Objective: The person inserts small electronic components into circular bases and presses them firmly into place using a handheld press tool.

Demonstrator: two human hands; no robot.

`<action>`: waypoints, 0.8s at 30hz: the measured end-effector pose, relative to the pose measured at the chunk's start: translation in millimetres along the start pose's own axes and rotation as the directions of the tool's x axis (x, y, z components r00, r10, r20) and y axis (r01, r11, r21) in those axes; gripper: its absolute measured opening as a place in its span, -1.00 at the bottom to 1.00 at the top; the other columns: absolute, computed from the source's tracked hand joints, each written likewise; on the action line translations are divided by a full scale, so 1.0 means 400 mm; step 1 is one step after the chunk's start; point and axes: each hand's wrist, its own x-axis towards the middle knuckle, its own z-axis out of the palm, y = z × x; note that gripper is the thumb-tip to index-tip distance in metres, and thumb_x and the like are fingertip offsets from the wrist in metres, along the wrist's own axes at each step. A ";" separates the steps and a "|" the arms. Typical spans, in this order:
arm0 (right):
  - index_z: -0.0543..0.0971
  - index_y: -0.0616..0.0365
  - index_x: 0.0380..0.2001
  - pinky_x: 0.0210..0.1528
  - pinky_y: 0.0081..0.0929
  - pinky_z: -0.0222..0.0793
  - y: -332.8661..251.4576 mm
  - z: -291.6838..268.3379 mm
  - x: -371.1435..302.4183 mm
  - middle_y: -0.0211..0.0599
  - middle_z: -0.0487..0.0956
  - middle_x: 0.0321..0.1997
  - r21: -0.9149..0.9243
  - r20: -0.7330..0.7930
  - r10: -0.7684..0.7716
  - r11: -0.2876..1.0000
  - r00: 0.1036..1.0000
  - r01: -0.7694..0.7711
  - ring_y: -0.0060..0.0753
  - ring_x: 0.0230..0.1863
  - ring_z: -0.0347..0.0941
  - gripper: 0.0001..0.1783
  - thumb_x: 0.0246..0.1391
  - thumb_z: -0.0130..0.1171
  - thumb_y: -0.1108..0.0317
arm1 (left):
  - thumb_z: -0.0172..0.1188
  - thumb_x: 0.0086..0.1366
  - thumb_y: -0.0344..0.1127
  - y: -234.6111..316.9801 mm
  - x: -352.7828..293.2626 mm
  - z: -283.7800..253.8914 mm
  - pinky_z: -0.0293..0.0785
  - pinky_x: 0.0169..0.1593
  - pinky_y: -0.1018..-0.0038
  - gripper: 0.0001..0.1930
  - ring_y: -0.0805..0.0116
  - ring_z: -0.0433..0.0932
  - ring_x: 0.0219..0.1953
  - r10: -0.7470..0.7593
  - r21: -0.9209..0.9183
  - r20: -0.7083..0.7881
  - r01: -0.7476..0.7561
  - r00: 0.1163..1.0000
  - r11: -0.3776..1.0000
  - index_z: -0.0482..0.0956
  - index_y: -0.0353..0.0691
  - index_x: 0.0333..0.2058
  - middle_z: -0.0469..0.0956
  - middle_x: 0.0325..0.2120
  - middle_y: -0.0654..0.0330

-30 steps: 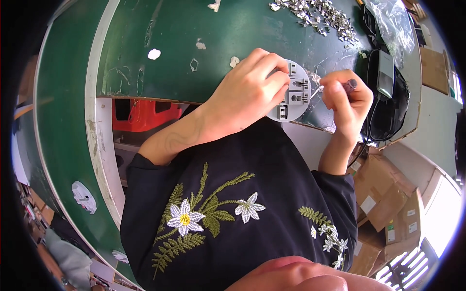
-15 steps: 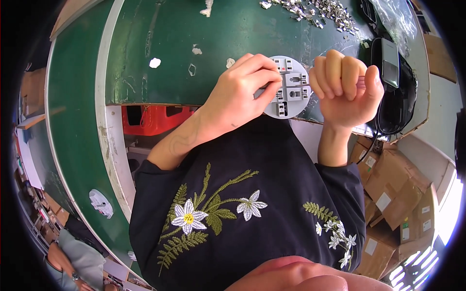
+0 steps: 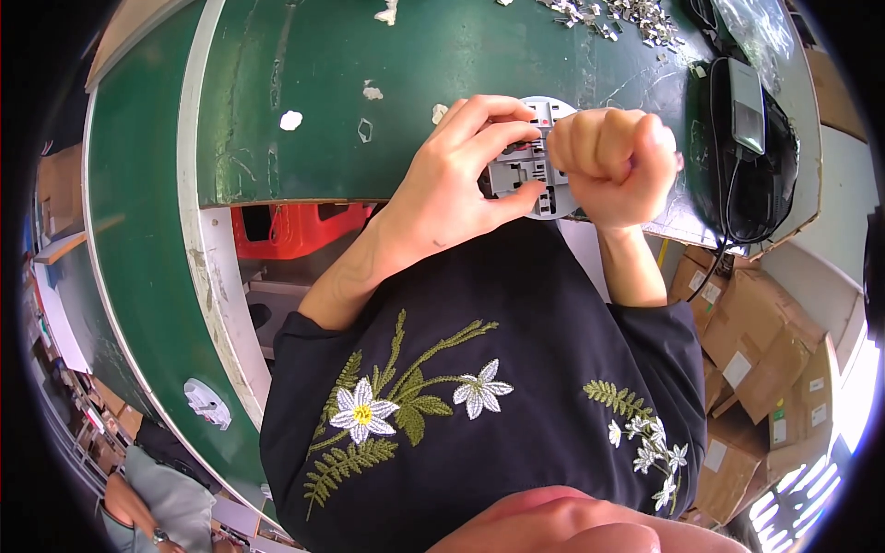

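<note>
A round grey plastic housing (image 3: 553, 205) with slots and small metal parts in it lies at the near edge of the green table. My left hand (image 3: 466, 170) grips it from the left, fingers on the far part and thumb on the near part. My right hand (image 3: 613, 166) is closed in a fist over the housing's right side, round a screwdriver. Only the pinkish end of the screwdriver's handle (image 3: 679, 161) shows now, beside the thumb; its shaft is hidden behind the fist.
Many small metal clips (image 3: 636, 20) are heaped at the far right of the green table (image 3: 332, 55). A grey power bank (image 3: 747, 106) with a cable lies on a black pouch at right. A red plastic crate (image 3: 300, 230) sits underneath; cardboard boxes (image 3: 756, 341) stand right.
My right hand has moved left over the housing and turned, hiding most of the screwdriver. My left hand's fingers have spread further round the housing, which now sits slightly to the left.
</note>
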 end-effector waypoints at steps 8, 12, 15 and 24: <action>0.19 0.01 -0.75 -0.61 -0.58 -0.03 -0.019 -0.007 0.022 -0.46 0.14 -0.75 -0.046 -0.019 0.034 0.998 0.999 -0.035 -0.61 -0.68 -0.09 -0.57 0.23 -0.12 0.28 | 0.43 -0.07 -0.47 -0.006 0.000 -0.001 0.47 0.03 0.44 -0.51 0.27 0.48 -0.03 -0.001 0.003 0.017 0.001 1.000 1.000 0.61 -0.29 -0.07 0.49 0.01 0.17; 0.20 -0.02 -0.69 -0.62 -0.59 -0.11 -0.041 -0.023 0.036 -0.48 0.15 -0.68 0.194 0.009 -0.003 0.981 1.000 0.002 -0.63 -0.69 -0.09 -0.57 0.28 -0.14 0.16 | 0.44 -0.07 -0.44 -0.007 -0.002 0.003 0.45 0.05 0.41 -0.48 0.25 0.45 0.00 0.033 0.005 0.020 -0.033 0.999 0.999 0.60 -0.28 -0.05 0.47 0.03 0.17; 0.22 -0.03 -0.65 -0.62 -0.61 -0.10 -0.026 -0.027 0.034 -0.47 0.18 -0.62 0.181 -0.004 -0.008 0.983 1.000 0.009 -0.64 -0.68 -0.07 -0.61 0.27 -0.14 0.15 | 0.45 -0.07 -0.42 0.001 0.006 0.006 0.43 0.08 0.37 -0.46 0.22 0.42 0.02 0.058 0.041 0.006 -0.058 0.998 0.997 0.58 -0.28 -0.03 0.46 0.06 0.16; 0.23 -0.04 -0.64 -0.61 -0.66 -0.10 -0.012 -0.050 0.033 -0.45 0.23 -0.57 0.094 -0.050 -0.098 0.990 0.994 0.103 -0.64 -0.68 -0.02 -0.61 0.27 -0.10 0.12 | 0.44 -0.03 -0.40 0.007 0.024 0.021 0.41 0.04 0.38 -0.50 0.20 0.39 -0.03 0.117 0.089 0.005 -0.117 0.993 0.989 0.57 -0.31 -0.05 0.46 0.04 0.13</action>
